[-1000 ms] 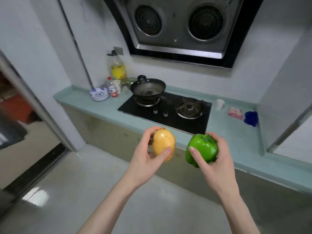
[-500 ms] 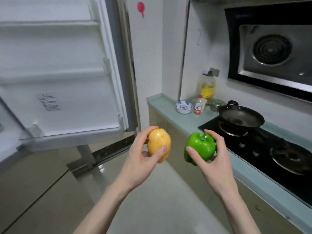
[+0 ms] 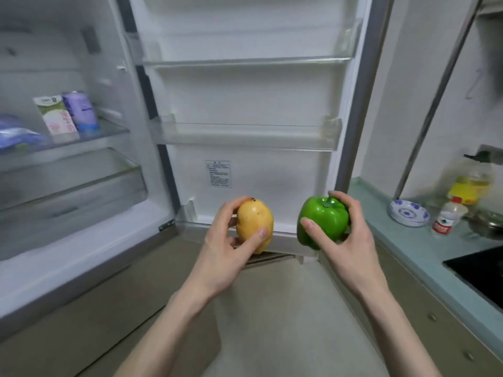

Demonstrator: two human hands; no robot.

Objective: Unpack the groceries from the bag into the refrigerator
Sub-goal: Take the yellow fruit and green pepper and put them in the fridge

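One refrigerator [image 3: 81, 240] stood open at the left, its door [image 3: 245, 91] swung wide and facing the room at the far centre. The door carried two clear shelves in plain view, with the rim of a third low behind the hands. Inside the cabinet, one glass shelf held two cartons side by side, a green-and-white carton [image 3: 55, 115] and a purple carton [image 3: 81, 110], with one blue bag [image 3: 16, 134] at the left edge. One counter [image 3: 408, 240] ran along the right, bearing one oil bottle [image 3: 472, 180], one small red-capped bottle [image 3: 449, 216] and one blue-patterned dish [image 3: 409, 213].

Two hands were raised in the near centre, apart from each other, before the foot of the door. The left hand [image 3: 226, 243] gripped one yellow mango [image 3: 254, 225], fingers and thumb curled about it. The right hand [image 3: 345, 240] gripped one green bell pepper [image 3: 322, 223] likewise, stem upward. Neither item was inside the refrigerator.
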